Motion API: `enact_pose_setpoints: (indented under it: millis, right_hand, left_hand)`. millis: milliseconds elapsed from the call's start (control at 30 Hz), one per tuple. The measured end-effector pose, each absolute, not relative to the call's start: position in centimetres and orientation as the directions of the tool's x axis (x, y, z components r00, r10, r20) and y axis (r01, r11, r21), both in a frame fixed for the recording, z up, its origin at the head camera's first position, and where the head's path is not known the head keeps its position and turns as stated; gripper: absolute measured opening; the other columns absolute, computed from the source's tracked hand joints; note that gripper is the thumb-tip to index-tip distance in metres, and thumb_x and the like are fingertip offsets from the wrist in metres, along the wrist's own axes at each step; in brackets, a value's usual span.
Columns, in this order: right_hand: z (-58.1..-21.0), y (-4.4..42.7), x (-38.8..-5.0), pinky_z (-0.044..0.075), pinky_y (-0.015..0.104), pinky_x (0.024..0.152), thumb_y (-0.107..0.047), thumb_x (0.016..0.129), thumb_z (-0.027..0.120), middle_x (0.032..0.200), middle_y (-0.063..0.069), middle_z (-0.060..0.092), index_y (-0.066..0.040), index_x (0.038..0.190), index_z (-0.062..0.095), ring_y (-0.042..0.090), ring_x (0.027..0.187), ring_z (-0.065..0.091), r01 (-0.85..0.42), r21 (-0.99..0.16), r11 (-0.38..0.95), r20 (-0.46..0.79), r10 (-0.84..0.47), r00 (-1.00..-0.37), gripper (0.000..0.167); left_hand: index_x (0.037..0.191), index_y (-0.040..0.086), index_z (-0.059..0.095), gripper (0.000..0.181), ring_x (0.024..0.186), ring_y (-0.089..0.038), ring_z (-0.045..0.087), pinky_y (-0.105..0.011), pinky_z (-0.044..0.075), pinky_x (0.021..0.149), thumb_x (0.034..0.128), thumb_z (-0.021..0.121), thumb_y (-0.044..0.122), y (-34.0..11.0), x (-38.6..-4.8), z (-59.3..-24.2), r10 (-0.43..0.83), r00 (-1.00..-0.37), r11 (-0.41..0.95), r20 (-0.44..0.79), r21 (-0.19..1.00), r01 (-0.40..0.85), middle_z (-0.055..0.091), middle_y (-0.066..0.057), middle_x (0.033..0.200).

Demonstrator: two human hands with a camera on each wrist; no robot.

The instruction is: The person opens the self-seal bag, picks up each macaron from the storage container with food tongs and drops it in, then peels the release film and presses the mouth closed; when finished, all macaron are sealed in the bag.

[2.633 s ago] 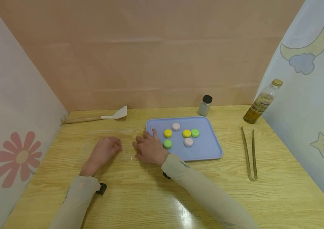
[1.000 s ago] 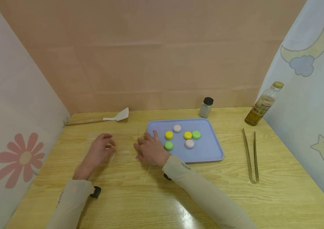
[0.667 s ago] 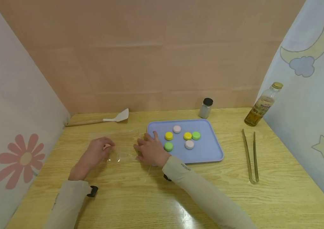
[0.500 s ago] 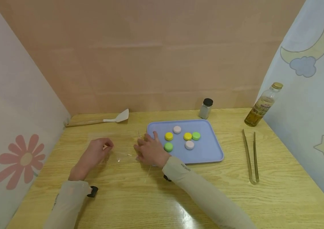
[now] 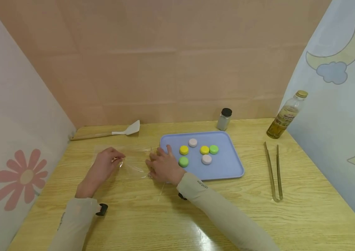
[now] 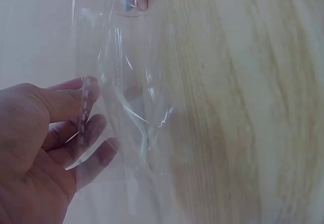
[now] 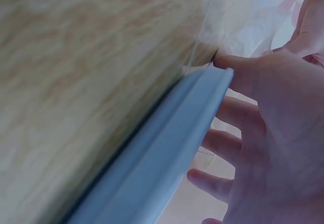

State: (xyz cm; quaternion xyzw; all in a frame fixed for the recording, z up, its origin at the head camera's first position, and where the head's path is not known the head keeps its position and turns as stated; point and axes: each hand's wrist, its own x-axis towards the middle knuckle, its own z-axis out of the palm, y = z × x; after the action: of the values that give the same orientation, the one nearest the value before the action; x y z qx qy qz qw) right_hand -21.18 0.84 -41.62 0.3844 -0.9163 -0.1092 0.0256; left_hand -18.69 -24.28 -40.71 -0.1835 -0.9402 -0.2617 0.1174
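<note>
Clear, shiny plastic film [image 5: 134, 163] lies on the table left of the tray; I cannot tell whether it is a sheet or a bag. My left hand [image 5: 103, 164] pinches its left edge between thumb and forefinger, and the film [image 6: 136, 97] stands up in creases in the left wrist view. With fingers spread, my right hand [image 5: 166, 167] rests on the film's right side, over the left rim of the blue tray [image 5: 224, 169]. In the right wrist view the right thumb touches the film beside the tray's corner. Several macarons, such as a yellow macaron [image 5: 204, 150], sit on the tray.
Behind the film lies a spatula [image 5: 124, 132] with a wooden handle. A small black-capped jar [image 5: 224, 120] stands behind the tray. Metal tongs [image 5: 272, 174] and an oil bottle [image 5: 285, 116] are to the right. Fabric walls enclose the back and sides.
My left hand has moved slightly left and back, changing from loose fingers to a pinch on the film, which now lifts and creases. The right hand keeps its place.
</note>
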Motion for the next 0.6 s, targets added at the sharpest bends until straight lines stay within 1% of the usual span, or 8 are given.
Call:
enact_pose_setpoints:
  millis: [100,200,300,400,467,600]
  right_hand:
    - [-41.55,0.83,-21.25,0.021,0.063,0.114,-0.055,0.1,0.055,0.149,-0.007,0.05,-0.034,0.146,0.055,0.028,0.138,0.038,-0.701,0.226,0.677,-0.039,-0.712,-0.701,0.051]
    - [-41.59,0.78,-21.43,0.021,0.064,0.114,-0.056,0.1,0.055,0.147,-0.008,0.052,-0.034,0.144,0.057,0.027,0.137,0.039,-0.702,0.234,0.673,-0.032,-0.716,-0.697,0.049]
    - [-41.67,0.73,-21.64,0.02,0.064,0.114,-0.056,0.099,0.056,0.145,-0.008,0.053,-0.034,0.143,0.057,0.027,0.136,0.039,-0.703,0.221,0.676,-0.033,-0.716,-0.698,0.049]
    - [-41.52,0.72,-21.64,0.019,0.064,0.114,-0.056,0.099,0.056,0.147,-0.008,0.051,-0.034,0.144,0.056,0.027,0.138,0.037,-0.7,0.201,0.685,-0.05,-0.707,-0.706,0.05]
    - [-41.4,0.74,-21.58,0.019,0.064,0.114,-0.057,0.099,0.056,0.148,-0.008,0.05,-0.035,0.145,0.054,0.027,0.139,0.036,-0.697,0.198,0.689,-0.061,-0.701,-0.71,0.051]
    - [-41.41,0.79,-21.48,0.02,0.064,0.114,-0.058,0.099,0.056,0.149,-0.008,0.049,-0.036,0.147,0.053,0.027,0.14,0.036,-0.696,0.195,0.691,-0.073,-0.698,-0.713,0.053]
  left_hand:
    - [0.1,-0.004,0.076,0.013,0.078,-0.026,0.059,-0.038,0.051,0.065,0.0895,0.071,-0.007,-24.26,-18.58,-40.67,0.289,-0.904,0.788,0.315,0.458,0.411,0.06,-0.012,0.092]
    - [0.103,-0.005,0.076,0.015,0.078,-0.025,0.059,-0.037,0.05,0.065,0.0895,0.071,-0.008,-24.34,-18.68,-40.73,0.288,-0.903,0.79,0.318,0.455,0.412,0.06,-0.012,0.092]
    - [0.108,-0.007,0.074,0.018,0.078,-0.027,0.06,-0.039,0.052,0.065,0.0895,0.071,-0.008,-24.39,-18.91,-40.81,0.284,-0.907,0.8,0.311,0.444,0.403,0.061,-0.014,0.091]
    - [0.11,-0.009,0.072,0.021,0.08,-0.03,0.063,-0.044,0.054,0.068,0.089,0.071,-0.007,-24.44,-19.12,-40.97,0.272,-0.915,0.808,0.299,0.445,0.386,0.064,-0.015,0.091]
    - [0.108,-0.008,0.071,0.02,0.082,-0.032,0.064,-0.047,0.055,0.07,0.088,0.073,-0.007,-24.48,-19.2,-41.14,0.259,-0.92,0.809,0.295,0.454,0.373,0.065,-0.015,0.09]
    - [0.097,-0.005,0.071,0.011,0.083,-0.032,0.065,-0.049,0.055,0.074,0.0866,0.075,-0.006,-24.48,-19.1,-41.4,0.238,-0.924,0.806,0.298,0.47,0.359,0.067,-0.012,0.088]
